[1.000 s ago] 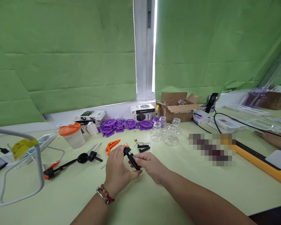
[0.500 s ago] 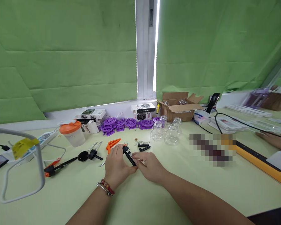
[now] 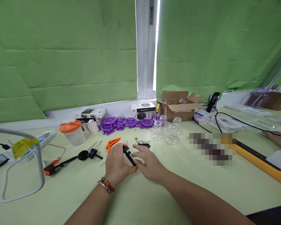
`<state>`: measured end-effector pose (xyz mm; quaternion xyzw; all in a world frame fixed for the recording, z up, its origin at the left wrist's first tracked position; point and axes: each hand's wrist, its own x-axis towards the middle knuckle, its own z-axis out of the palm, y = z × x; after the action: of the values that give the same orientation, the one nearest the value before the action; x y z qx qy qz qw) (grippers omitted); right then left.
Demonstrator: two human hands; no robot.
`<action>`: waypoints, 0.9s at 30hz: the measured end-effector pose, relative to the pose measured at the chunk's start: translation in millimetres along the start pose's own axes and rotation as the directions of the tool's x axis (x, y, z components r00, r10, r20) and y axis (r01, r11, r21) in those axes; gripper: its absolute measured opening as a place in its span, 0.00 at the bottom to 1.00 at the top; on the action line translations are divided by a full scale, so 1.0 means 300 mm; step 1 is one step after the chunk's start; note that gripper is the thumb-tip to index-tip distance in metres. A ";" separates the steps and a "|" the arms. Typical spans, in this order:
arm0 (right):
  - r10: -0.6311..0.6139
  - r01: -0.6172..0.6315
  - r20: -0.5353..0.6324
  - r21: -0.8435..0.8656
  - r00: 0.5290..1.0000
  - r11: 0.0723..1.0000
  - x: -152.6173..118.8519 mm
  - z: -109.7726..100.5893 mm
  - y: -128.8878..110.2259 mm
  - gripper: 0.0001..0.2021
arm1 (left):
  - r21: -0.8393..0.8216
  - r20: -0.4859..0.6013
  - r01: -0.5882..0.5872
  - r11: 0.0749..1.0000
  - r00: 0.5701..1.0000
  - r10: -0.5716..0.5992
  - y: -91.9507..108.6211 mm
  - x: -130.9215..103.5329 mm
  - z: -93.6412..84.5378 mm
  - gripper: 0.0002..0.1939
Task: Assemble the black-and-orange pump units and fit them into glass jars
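Note:
My left hand [image 3: 117, 162] is closed around a slim black part [image 3: 130, 158] with a shiny section and a bit of orange at its top end. The part slants down to the right, its lower end by my left thumb. My right hand [image 3: 150, 163] is beside it, fingers spread, the thumb at or close to the part's lower end; whether it touches, I cannot tell. Just beyond my right fingers lie small springs [image 3: 143, 142] and black pieces [image 3: 144, 144], partly hidden. An orange clip-shaped piece [image 3: 112, 143] lies beyond my left hand.
Purple wheel-like parts [image 3: 130, 122] line the back, near clear glass jars [image 3: 171, 137] and an open cardboard box [image 3: 181, 115]. At left are an orange-lidded cup [image 3: 74, 137], a black spoon-like tool [image 3: 83, 155] and a white metal frame [image 3: 41, 165]. Another person's hand [image 3: 275, 137] is far right.
My right fingers have lifted and spread away from the black part, covering more of the small black pieces behind. My left hand keeps its hold almost unmoved.

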<state>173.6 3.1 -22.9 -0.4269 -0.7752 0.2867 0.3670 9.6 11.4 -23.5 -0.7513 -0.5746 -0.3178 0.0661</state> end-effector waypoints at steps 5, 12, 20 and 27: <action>-0.008 0.007 0.025 0.030 1.000 1.000 0.000 0.000 -0.004 0.14 | -0.003 0.011 0.017 1.000 1.000 -0.017 0.001 0.001 -0.001 0.33; 0.027 -0.028 0.028 0.053 0.999 0.998 0.006 0.011 0.028 0.16 | -0.022 0.009 0.038 0.999 0.999 -0.038 0.000 0.000 0.001 0.32; -0.030 0.028 0.034 0.046 0.999 0.999 0.004 0.004 0.028 0.15 | -0.022 -0.003 0.050 0.999 0.999 -0.050 -0.004 0.005 0.006 0.33; 0.256 -0.238 -0.017 0.306 0.967 0.922 0.033 0.045 0.070 0.13 | -0.039 0.005 0.042 0.998 0.999 -0.042 -0.006 0.004 0.007 0.35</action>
<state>168.5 19.9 -43.3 -0.4682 -0.6515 0.4333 0.4105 9.0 13.9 -25.1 -0.7408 -0.5840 -0.3289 0.0434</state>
